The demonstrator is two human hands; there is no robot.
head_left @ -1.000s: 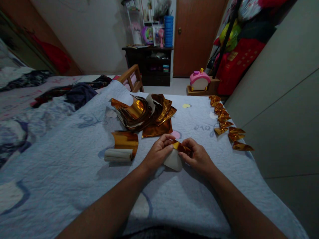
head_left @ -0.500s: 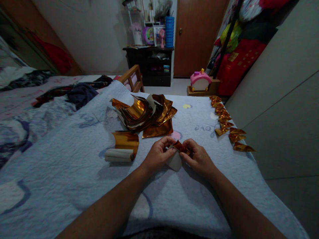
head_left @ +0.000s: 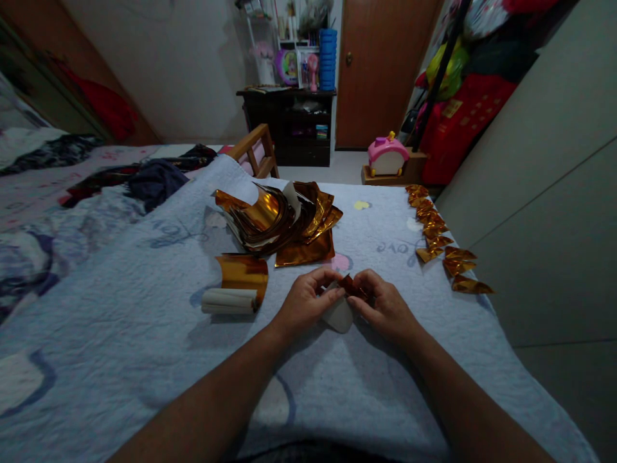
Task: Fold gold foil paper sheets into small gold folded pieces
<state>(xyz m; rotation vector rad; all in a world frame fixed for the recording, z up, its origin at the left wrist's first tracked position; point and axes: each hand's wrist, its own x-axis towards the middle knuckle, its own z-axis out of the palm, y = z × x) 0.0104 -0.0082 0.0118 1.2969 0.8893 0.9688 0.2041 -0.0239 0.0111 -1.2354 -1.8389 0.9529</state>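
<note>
A: What are the hands on?

B: One gold foil paper sheet [head_left: 339,316], held between them, white backing showing below the thumbs. Left hand [head_left: 309,294] pinches it thumb-to-fingers; right hand [head_left: 383,299] grips the bunched gold end. Fingertips partly hidden, so I can't tell how firm either pinch is.

A: Failure modes?

B: Tearing first, I'd say. Foil looks thin; if the hands pull apart unevenly, the gold strip between the fingertips could split. Second, a crooked crease if the left thumb slips while the right hand twists. I can't see the fold line from here.

A: Snags on the left?

B: Curled foil bundle [head_left: 229,301] sits left of the left hand, apart from it. A wide forearm swing could flatten or roll it. Fanned foil stack [head_left: 263,215] lies beyond the left hand, nearest sheet not far from the fingers. A careless forward reach could drag that fan loose.

A: Right?

B: Folded foil pieces [head_left: 434,226] run in a line beyond and right of the right hand, by the quilt [head_left: 144,347] edge. One tug on the cloth could tip the outermost off. Soft surface too: creases pressed there may come out blunt.
</note>
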